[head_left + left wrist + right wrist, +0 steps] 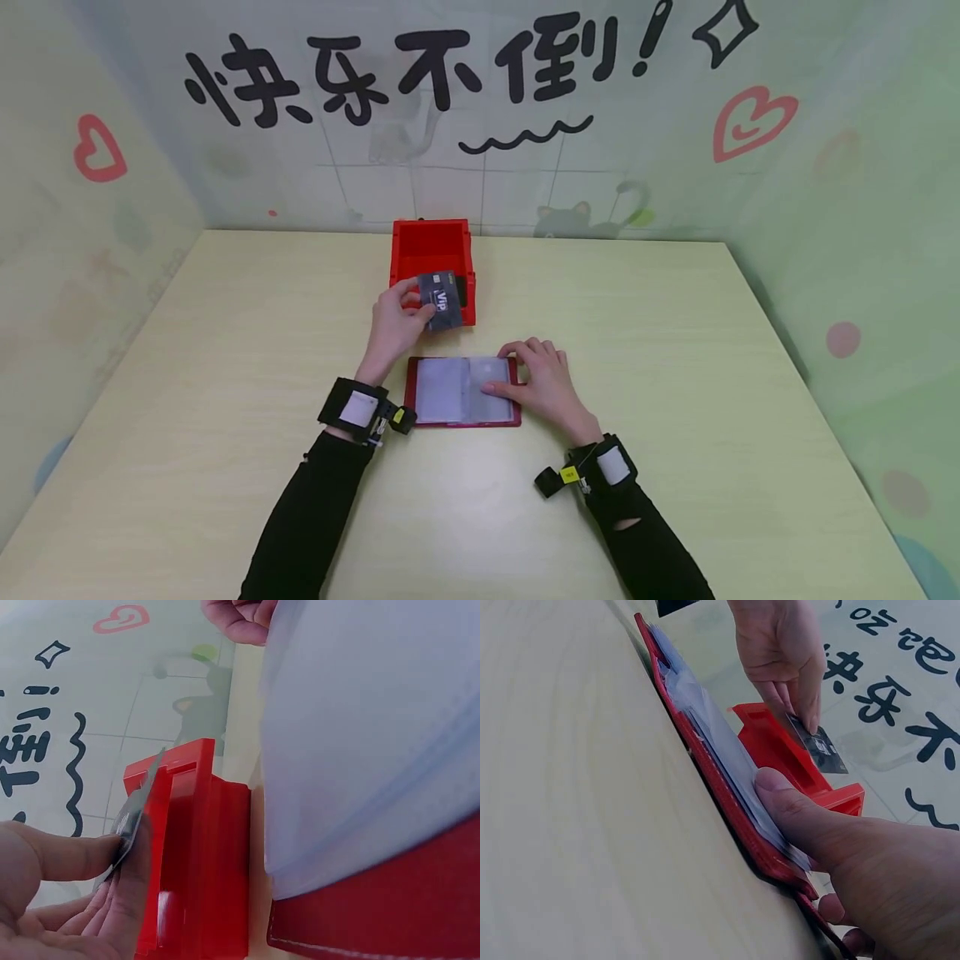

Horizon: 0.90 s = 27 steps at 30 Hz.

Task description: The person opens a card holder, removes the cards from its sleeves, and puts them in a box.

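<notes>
My left hand (397, 321) pinches a dark card (441, 300) printed "VIP" between thumb and fingers. The card is held at the near end of a red bin (432, 247), and the left wrist view shows it almost edge-on. Closer to me, a red card holder (516, 414) lies spread flat on the table with clear plastic sleeves (438, 390) showing. My right hand (551, 383) holds its right side. The right thumb (791, 799) rests on the sleeves, while the other fingers are at the cover's outer edge, partly hidden.
The pale wooden table (225, 350) runs back to a printed backdrop (480, 192) with large black characters. The red bin stands at its back edge, and something dark (461, 292) shows inside, partly behind the card. Each wrist wears a black camera band (352, 408).
</notes>
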### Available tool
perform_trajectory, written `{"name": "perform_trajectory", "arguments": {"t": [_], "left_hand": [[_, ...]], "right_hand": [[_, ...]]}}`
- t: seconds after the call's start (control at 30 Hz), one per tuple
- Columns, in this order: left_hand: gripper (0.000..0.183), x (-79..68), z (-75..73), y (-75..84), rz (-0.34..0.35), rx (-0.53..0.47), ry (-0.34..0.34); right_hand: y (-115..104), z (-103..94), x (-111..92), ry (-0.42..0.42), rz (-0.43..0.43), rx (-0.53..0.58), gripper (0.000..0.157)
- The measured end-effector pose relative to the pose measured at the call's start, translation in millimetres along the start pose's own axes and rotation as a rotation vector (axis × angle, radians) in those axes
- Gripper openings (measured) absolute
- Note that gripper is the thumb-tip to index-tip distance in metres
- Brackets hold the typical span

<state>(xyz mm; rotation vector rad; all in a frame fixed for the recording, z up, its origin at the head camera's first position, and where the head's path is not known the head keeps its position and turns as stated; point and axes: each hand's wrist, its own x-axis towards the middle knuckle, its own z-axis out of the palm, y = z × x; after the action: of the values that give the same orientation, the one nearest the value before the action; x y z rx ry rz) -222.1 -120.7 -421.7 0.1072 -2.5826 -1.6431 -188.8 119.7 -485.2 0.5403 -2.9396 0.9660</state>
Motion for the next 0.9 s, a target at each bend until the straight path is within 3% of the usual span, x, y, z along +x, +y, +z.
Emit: {"name": "perform_trajectory", "arguments": {"t": [0.2,0.43,0.6,0.9], "left_hand": [[0.054,11.5,9.9,3.5,0.074,0.025,0.140],[0.039,24.6,18.3,8.0,0.113,0.074,0.182],[0.031,31.7,22.9,9.9,0.121,0.159,0.140],[0.038,35.9,29.6,10.5,0.017,0.298,-0.021]], "right_hand": [[-1,-1.5,0,0.004,-0.012,-0.002,0.054],[0,-1.2,2,0.001,-0.004,-0.011,0.054],[0,-1.7,1,0.001,-0.003,-0.013,0.053],[1,-1.8,0,0.017,-0.028,-0.007,0.051]]}}
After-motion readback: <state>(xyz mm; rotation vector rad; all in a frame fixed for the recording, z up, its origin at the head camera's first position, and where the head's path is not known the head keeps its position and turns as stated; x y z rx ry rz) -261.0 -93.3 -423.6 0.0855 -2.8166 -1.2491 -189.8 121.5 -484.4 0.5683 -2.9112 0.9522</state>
